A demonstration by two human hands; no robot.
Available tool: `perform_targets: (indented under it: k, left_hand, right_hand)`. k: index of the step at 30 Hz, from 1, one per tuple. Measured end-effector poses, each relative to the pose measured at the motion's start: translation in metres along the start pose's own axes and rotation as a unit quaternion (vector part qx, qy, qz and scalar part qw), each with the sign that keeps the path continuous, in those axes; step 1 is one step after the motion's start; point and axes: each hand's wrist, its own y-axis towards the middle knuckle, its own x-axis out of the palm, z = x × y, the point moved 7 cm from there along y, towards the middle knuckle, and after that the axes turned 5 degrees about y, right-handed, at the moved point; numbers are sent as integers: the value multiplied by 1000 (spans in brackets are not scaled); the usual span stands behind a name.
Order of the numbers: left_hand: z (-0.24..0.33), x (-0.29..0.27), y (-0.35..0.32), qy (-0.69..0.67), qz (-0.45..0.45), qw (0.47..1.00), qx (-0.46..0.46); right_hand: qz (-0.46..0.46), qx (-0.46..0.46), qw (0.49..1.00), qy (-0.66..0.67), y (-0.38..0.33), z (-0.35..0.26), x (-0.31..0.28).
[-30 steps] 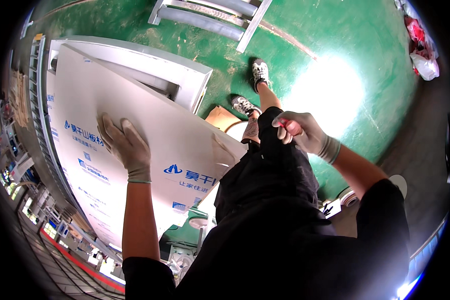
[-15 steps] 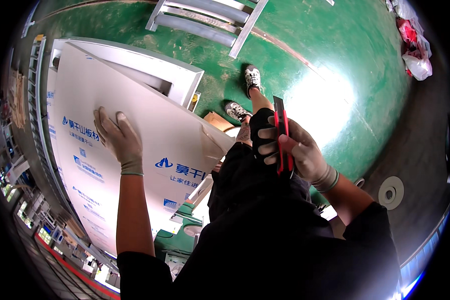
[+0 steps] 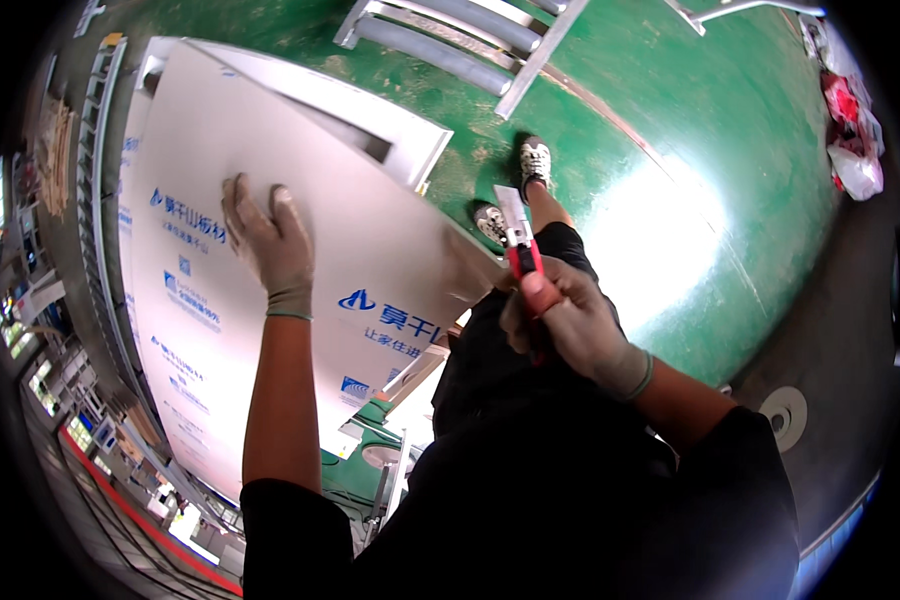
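A large white board with blue print [image 3: 365, 225] lies on my left, its corner reaching toward my waist. On it rests my left hand [image 3: 273, 242] in a pale work glove, fingers stretched out and slightly spread, holding nothing. My right hand [image 3: 580, 325], also gloved, is closed around a red utility knife [image 3: 524, 258]. The knife's blade is out, pointing up and slightly left, and the thumb lies along the handle. Blade and hand are just right of the board's slanted edge, apart from it as far as I can tell.
Under the board's far side is a white panel or box with a cut-out [image 3: 410, 135]. A grey metal roller frame [image 3: 450, 60] stands ahead on the green floor [image 3: 660, 120]. Plastic bags [image 3: 855, 165] lie far right, near a round white disc [image 3: 783, 418].
My right hand has moved left with the knife, closer to the board's edge. The knife has turned, showing its blade's flat side. My left hand stays flat on the board; the whole view has shifted.
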Motion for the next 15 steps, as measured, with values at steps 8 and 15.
perform_targets:
  k: [8,15]
  left_hand:
    - [-55,14,-5,-511,72,826,-226]
    - [-101,-19,-15,-510,-14,806,-299]
  right_hand:
    - [-155,-212,904,-337,5,4,104]
    - [74,-130,903,-402,31,-27,-11]
